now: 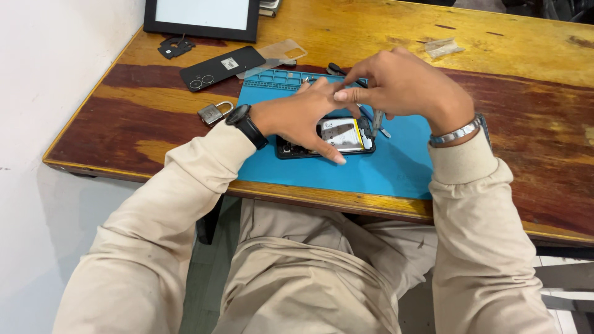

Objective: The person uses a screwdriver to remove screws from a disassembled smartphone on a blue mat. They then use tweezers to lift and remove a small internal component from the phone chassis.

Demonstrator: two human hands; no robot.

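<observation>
An opened black phone (339, 137) with its battery exposed lies on a blue work mat (383, 167). My left hand (303, 117) rests over the phone's left part, thumb along its near edge, holding it down. My right hand (402, 83) hovers above the phone's right end, fingers pinched around a thin screwdriver (377, 120) whose tip points down at the phone's top right corner. The fingertips of both hands meet above the phone. A black watch sits on my left wrist, a metal bracelet on the right.
A black phone back cover (221, 67) and a clear case (281, 54) lie behind the mat. A padlock (214, 113) sits left of the mat, a small black part (175, 46) near a framed tablet (203, 17). A plastic bag (443, 47) lies far right.
</observation>
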